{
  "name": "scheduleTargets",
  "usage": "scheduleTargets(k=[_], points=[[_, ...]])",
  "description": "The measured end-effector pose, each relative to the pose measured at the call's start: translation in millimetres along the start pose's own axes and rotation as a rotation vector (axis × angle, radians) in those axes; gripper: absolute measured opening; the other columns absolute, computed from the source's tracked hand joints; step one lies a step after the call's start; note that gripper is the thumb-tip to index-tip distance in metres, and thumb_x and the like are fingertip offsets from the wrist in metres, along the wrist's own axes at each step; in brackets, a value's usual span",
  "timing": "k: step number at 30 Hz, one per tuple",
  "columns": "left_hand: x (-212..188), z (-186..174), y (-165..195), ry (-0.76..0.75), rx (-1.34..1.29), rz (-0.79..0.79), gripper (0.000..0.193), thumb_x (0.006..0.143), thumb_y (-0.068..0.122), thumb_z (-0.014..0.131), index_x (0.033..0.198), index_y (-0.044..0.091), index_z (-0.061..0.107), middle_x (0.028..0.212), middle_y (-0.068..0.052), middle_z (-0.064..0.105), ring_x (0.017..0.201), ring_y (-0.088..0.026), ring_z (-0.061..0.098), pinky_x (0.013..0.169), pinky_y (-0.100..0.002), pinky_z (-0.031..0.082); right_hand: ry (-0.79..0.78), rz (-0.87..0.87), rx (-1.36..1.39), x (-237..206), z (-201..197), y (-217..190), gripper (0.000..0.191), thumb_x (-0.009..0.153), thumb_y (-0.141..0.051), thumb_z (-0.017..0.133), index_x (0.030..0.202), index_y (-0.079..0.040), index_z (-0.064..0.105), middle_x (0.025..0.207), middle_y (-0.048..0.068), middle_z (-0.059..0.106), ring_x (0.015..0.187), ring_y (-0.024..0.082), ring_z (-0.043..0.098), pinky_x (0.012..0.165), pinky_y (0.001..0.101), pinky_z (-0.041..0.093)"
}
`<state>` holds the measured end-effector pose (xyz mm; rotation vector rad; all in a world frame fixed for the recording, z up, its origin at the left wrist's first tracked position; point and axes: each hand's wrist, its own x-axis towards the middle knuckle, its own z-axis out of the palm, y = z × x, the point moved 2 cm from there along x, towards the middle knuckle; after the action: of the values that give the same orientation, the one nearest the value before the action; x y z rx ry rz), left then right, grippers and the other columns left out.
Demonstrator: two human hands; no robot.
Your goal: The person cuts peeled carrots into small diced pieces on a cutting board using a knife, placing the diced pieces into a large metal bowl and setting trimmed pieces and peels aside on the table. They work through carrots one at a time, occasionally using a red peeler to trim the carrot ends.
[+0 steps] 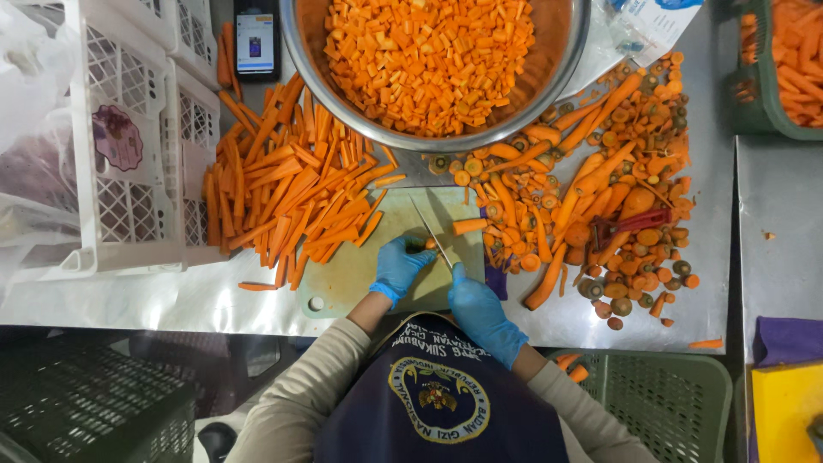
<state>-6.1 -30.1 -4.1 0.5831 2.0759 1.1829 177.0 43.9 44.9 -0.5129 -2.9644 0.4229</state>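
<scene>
Nearest the camera: dark apron with a round emblem, beige sleeves to either side. Both hands wear blue gloves.

Right hand: grip closed around the handle of a knife; blade runs up and left across the pale green cutting board, tip toward the bowl.

Left hand: fingers curled down on the board just left of the blade, with a small carrot bit at the fingertips; whether the grip pinches it or only rests on it, cannot tell.

One short carrot piece lies on the board just right of the blade, apart from both hands.

Left of the board: heap of carrot sticks, spilling onto the steel bench.
Right of the board: pile of peeled carrots, tops and trimmings; a red peeler lies in it.
Above the board: large steel bowl filled with diced carrot.

Far left: white plastic crate on the bench, a phone beyond the sticks. Green basket low right; another with carrots at top right.
</scene>
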Motion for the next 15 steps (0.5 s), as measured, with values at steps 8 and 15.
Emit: scheduleTargets(k=[8, 15], points=[[3.7, -2.6, -4.5, 0.002, -0.075, -0.009, 0.037, 0.073, 0.024, 0.090, 0.099, 0.001, 0.078, 0.089, -0.014, 0.080, 0.075, -0.017, 0.075, 0.073, -0.032, 0.059, -0.017, 0.083, 0.015, 40.0, 33.6, -2.6, 0.045, 0.087, -0.005, 0.059, 0.126, 0.015, 0.054, 0.066, 0.014, 0.060, 0.057, 0.032, 0.063, 0.052, 0.0448, 0.052], [-3.6, -1.2, -7.1, 0.026, -0.155, 0.047, 0.032, 0.076, 0.018, 0.087, 0.101, 0.000, 0.078, 0.088, -0.012, 0.080, 0.074, -0.013, 0.072, 0.072, -0.031, 0.059, 0.119, -0.091, 0.006, 22.7, 14.8, 2.4, 0.023, 0.086, -0.005, 0.059, 0.105, 0.009, 0.057, 0.074, 0.018, 0.059, 0.055, 0.030, 0.059, 0.051, 0.0440, 0.049]])
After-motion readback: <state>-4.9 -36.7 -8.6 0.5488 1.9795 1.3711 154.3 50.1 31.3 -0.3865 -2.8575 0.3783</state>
